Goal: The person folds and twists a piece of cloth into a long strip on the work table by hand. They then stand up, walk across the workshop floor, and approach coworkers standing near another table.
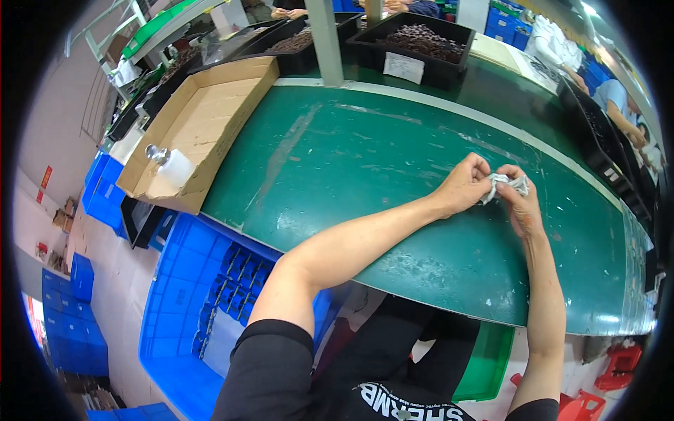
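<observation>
Over the green tabletop (337, 189), right of the middle, both hands are closed on one small crumpled white cloth (494, 189). My left hand (461, 185) pinches its left side with bent fingers. From the right, my right hand (523, 205) grips the same cloth between thumb and fingers. The fingers cover part of it, and whether anything is wrapped inside cannot be seen.
A cardboard tray (242, 105) at the left holds a white bottle (175, 168) with a metal top. Beyond the table, a black bin (449, 59) contains brown parts. A blue crate (168, 309) stands below the left edge. Other people work at the far side.
</observation>
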Demonstrator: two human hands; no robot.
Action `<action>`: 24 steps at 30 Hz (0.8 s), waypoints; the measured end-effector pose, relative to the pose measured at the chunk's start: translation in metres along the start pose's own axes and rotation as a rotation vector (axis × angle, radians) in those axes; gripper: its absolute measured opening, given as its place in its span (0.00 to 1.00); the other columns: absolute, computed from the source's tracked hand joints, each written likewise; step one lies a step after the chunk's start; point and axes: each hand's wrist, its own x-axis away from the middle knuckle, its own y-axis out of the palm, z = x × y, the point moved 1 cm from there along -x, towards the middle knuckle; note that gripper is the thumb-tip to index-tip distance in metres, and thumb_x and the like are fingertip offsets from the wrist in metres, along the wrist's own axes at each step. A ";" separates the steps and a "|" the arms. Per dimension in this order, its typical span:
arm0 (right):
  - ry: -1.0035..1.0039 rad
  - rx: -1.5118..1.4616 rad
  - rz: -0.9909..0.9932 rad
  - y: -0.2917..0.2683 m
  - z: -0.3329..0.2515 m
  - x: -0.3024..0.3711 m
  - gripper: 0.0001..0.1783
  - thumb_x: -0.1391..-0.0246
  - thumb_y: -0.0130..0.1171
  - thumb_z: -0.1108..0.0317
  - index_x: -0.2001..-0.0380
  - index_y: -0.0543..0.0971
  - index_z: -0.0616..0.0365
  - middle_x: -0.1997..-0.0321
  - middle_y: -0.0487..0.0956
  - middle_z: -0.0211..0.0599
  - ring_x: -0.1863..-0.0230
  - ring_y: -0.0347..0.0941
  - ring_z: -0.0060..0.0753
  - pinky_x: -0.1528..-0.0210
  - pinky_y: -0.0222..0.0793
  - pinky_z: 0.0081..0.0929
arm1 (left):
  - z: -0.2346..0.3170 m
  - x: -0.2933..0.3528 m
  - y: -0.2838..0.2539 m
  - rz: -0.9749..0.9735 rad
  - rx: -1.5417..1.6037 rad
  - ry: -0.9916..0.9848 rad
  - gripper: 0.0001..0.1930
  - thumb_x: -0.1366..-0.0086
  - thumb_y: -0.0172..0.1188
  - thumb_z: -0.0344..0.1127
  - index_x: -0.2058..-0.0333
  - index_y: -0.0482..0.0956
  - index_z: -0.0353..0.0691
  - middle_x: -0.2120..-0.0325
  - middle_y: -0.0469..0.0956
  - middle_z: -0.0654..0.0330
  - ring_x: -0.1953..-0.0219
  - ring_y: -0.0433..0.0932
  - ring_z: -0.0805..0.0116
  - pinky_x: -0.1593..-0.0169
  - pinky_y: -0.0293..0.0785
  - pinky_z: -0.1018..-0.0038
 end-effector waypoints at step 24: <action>-0.164 0.404 0.176 0.007 0.003 0.000 0.10 0.62 0.51 0.81 0.72 0.69 0.59 0.75 0.68 0.25 0.74 0.62 0.15 0.71 0.59 0.13 | 0.000 0.000 -0.001 0.080 -0.262 0.132 0.08 0.52 0.51 0.25 0.74 0.61 0.37 0.81 0.64 0.66 0.79 0.63 0.82 0.78 0.61 0.84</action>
